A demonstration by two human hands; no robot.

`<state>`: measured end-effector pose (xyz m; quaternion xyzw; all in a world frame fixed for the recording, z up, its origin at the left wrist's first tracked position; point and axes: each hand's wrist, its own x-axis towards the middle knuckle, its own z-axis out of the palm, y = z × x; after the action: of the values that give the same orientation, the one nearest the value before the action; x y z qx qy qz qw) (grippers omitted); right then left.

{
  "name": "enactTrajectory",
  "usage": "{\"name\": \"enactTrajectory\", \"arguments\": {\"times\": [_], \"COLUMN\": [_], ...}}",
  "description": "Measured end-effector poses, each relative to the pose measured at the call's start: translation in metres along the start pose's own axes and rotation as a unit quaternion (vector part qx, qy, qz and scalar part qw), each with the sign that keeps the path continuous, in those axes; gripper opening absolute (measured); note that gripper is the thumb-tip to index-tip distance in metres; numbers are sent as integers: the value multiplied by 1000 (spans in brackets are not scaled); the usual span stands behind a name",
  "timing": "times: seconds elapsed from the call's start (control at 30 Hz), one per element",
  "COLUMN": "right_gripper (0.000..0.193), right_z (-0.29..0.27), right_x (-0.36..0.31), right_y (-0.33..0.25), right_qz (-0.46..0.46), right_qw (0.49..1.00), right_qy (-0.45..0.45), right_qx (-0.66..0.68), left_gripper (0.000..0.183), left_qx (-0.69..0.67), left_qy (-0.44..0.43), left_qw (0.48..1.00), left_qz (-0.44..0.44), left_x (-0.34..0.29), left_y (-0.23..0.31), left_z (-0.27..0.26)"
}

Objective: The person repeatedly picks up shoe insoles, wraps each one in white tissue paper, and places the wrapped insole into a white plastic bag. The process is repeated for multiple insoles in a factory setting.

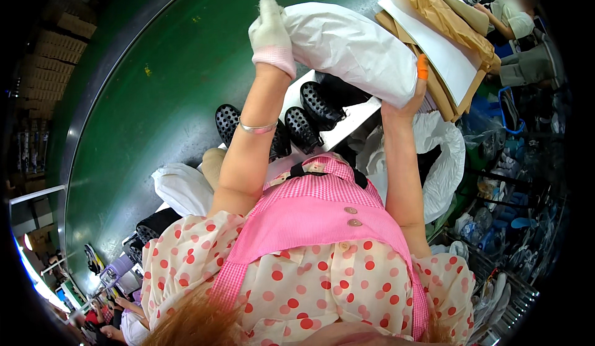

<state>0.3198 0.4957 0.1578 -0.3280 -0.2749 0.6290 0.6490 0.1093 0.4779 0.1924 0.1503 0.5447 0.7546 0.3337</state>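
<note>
A long, puffy white wrapped bundle (350, 45) is stretched between my two hands above the green surface; what is inside it is hidden. My left hand (271, 31), in a pale knit glove with a pink cuff, grips its left end. At the right end, my right hand (406, 101) holds on from below, with an orange finger cover on one finger. Below the bundle, black shoes with round dots or holes (319, 104) lie in and beside an open white box (350, 123). My left forearm partly covers some of them.
Brown paper and white sheets (443, 42) are stacked at the far right. A white plastic bag (443, 160) hangs near my right forearm. Another white bundle (181, 188) lies on the green belt (136, 117) at left. Racks of goods stand at right; other people work farther off.
</note>
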Motion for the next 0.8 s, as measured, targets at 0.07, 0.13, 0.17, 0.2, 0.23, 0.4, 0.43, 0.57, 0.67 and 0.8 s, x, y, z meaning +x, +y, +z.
{"name": "enactTrajectory", "arguments": {"times": [0.07, 0.13, 0.17, 0.2, 0.23, 0.4, 0.43, 0.57, 0.67, 0.8], "right_gripper": [46, 43, 41, 40, 39, 41, 43, 46, 47, 44], "right_z": [-1, -3, -4, -5, -6, -1, 1, 20, 43, 52], "right_x": [4, 10, 12, 12, 12, 0, 3, 4, -2, -26], "right_y": [-2, 4, 8, 14, 21, 36, 32, 15, 14, 40], "right_qz": [4, 21, 30, 39, 48, 73, 69, 23, 16, -13], "right_qw": [999, 999, 999, 998, 997, 997, 997, 999, 1000, 974], "right_qy": [-32, -21, -15, -13, -11, 24, 5, 16, 2, -177], "right_qx": [-6, 21, 35, 46, 57, 32, 20, 29, 1, -138], "left_gripper": [50, 53, 52, 52, 55, 58, 58, 64, 73, 70], "left_qx": [-51, -133, -160, -187, -195, -188, -164, -127, -165, -280], "left_qy": [-1, 34, 68, 102, 69, 63, 80, -42, -164, -166], "left_qw": [997, 988, 983, 976, 978, 975, 977, 982, 950, 934], "left_qz": [-52, -70, -52, -36, -19, -100, -108, -133, -209, -150], "left_x": [-2, -8, -12, -17, -19, -10, -7, -8, -46, -100], "left_y": [-5, -16, -20, -24, -26, -17, -21, -49, -47, -13], "left_z": [-5, -5, -1, 0, -5, -15, -17, -48, -47, -24]}}
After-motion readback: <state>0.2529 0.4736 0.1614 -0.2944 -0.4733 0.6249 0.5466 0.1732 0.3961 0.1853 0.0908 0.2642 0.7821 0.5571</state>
